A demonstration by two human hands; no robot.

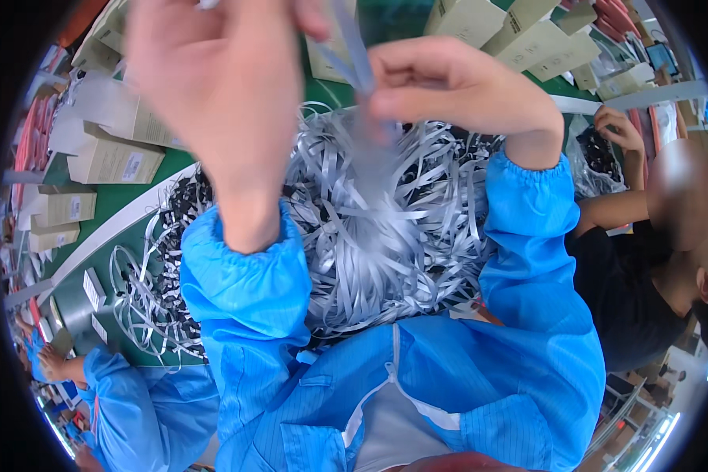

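Observation:
A large heap of grey-white flat lanyards (370, 252) with black ends lies on the table in front of my body. Above it, my right hand (444, 82) has its thumb and fingers closed on a lanyard (352, 47), whose strap runs up out of the picture. A blurred length of strap hangs below those fingers, over the heap. My left hand (220, 94) is raised at the upper left, smeared by motion. The top edge cuts off most of its fingers, so what they hold is hidden.
Beige cartons (106, 157) stand along the left, with further boxes (543, 47) at the far right. A white divider strip (118, 220) crosses the green table (86, 271). One co-worker (633, 252) sits at right beside a clear bag (594, 161), another (141, 401) at lower left.

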